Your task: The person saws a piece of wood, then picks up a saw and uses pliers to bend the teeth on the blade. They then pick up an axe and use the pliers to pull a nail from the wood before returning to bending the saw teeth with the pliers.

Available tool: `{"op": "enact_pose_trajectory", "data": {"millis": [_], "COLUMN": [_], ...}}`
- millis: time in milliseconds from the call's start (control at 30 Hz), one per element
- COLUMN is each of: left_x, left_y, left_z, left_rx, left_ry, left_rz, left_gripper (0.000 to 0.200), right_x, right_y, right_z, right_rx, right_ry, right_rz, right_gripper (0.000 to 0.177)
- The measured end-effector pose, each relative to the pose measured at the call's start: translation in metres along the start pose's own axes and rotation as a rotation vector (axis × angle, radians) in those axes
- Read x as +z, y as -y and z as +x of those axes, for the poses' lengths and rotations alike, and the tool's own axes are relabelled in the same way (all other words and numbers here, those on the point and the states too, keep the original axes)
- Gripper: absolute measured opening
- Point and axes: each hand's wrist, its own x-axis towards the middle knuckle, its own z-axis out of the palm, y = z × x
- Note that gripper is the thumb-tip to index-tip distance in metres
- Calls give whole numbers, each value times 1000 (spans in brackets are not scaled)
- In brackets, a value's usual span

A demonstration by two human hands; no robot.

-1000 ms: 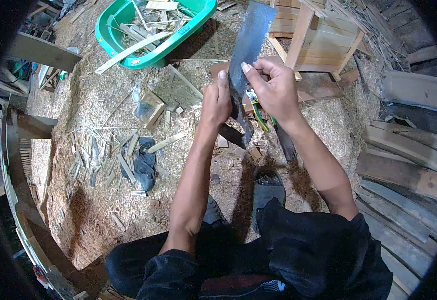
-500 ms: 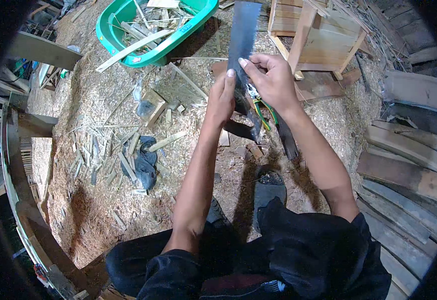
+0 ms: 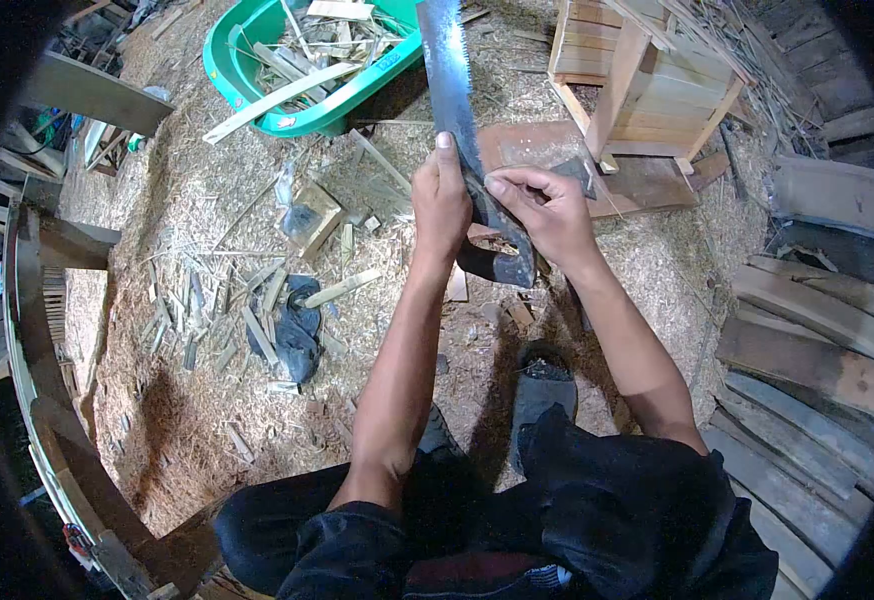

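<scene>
My left hand [image 3: 443, 205] is closed round the lower blade of a handsaw [image 3: 449, 90], its thumb lying along the metal. The blade points up and away, with teeth along its right edge. Below my hand the dark saw handle [image 3: 502, 266] hangs down, partly hidden. My right hand [image 3: 552, 210] is closed, thumb and forefinger pinched at the toothed edge near the handle. Whether a small piece is also between those fingertips cannot be made out. A dark flat piece [image 3: 579, 178] shows just behind the right hand.
A green tub [image 3: 307, 122] of wood scraps stands ahead. A wooden frame [image 3: 647, 90] is at the upper right, beside a brown board [image 3: 637, 190]. Planks [image 3: 807, 365] lie to the right. Wood slivers and a dark plastic bag [image 3: 299, 335] lie on the shavings-covered floor.
My right hand has moved down along the toothed edge toward the handle. The saw has shifted slightly left and tilted. Pliers with green and yellow handles no longer show beneath my hands.
</scene>
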Motion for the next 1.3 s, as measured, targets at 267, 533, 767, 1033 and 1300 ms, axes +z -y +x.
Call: {"op": "enact_pose_trajectory", "data": {"millis": [267, 533, 767, 1033, 1300], "left_x": [-1, 3, 6, 7, 4], "left_y": [4, 29, 22, 14, 13], "left_z": [-1, -2, -9, -15, -16], "left_rx": [-6, -37, 37, 70, 109], "left_ry": [-52, -82, -156, -219, -209], "left_rz": [18, 141, 145, 150, 183], "left_gripper": [61, 58, 57, 58, 59], "right_x": [12, 1, 19, 24, 24], "right_y": [-3, -23, -34, -23, -19], "right_z": [-7, 0, -12, -10, -9], "right_rx": [-32, 36, 87, 34, 133], "right_ry": [-130, 4, -143, -197, -190], "right_rz": [-264, -239, -179, -281, 31], "right_gripper": [22, 23, 31, 36, 23]}}
